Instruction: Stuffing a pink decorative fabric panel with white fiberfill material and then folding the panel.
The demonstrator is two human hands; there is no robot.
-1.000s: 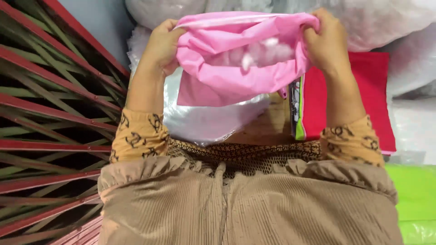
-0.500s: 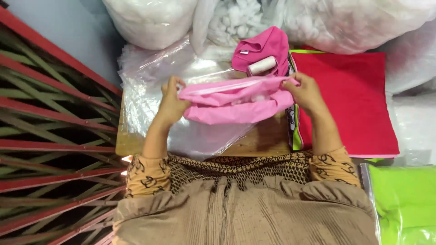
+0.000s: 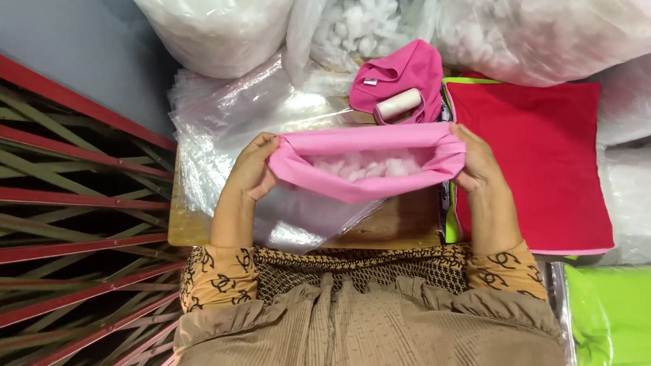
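Head view, pink cover (image 3: 369, 159), white stuffing (image 3: 366, 165) half hidden

The left hand (image 3: 254, 166) and the right hand (image 3: 478, 163) each grip one end of a light pink fabric cover (image 3: 369, 163), holding its mouth stretched open between them; white stuffing (image 3: 369, 165) shows inside. Under the hands lie clear plastic bags (image 3: 224, 129) on a wooden counter (image 3: 400, 227). Just beyond the right hand sits a darker pink cloth (image 3: 407, 71) with a cream thread spool (image 3: 399, 104). A red fabric sheet (image 3: 542, 156) lies right of the right hand.
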